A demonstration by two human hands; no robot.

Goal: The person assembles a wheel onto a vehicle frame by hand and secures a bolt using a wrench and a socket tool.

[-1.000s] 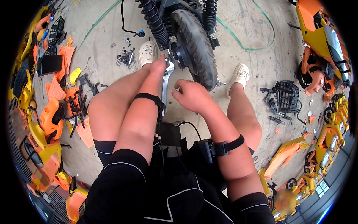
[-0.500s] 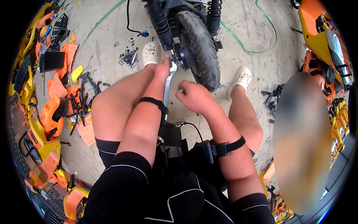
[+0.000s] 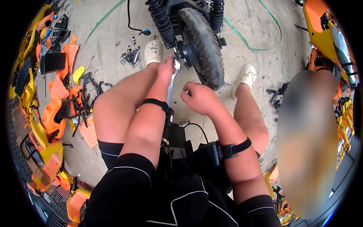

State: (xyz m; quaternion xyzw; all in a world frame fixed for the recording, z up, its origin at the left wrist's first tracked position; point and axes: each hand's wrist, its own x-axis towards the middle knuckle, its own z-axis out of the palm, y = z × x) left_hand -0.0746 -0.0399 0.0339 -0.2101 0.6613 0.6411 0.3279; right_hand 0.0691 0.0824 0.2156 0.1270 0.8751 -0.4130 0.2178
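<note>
My left hand [image 3: 165, 70] is closed around the head end of a large silver wrench [image 3: 171, 87], thumb uppermost; its other fingers are mostly hidden. The wrench handle runs back toward me beside my left forearm. Just beyond the hand are the hub [image 3: 185, 52] of a black knobbly-tired wheel [image 3: 206, 53] and the lower end of a black coil-spring shock absorber [image 3: 162, 22]. My right hand [image 3: 200, 97] hovers behind the tire with nothing visible in it, its thumb and forefinger apart and its other fingers loosely bent, partly out of sight.
Small bolts and fittings [image 3: 131, 56] lie on the concrete beside my left shoe [image 3: 153, 52]. Orange and yellow body panels [image 3: 53, 117] crowd the left side. A yellow-orange vehicle [image 3: 325, 30] stands at right, above a blurred patch. A green hose [image 3: 261, 49] curves across the floor.
The view has shifted slightly. My left hand and the wrench keep nearly the same place at the hub, and the right hand is almost unmoved.
</note>
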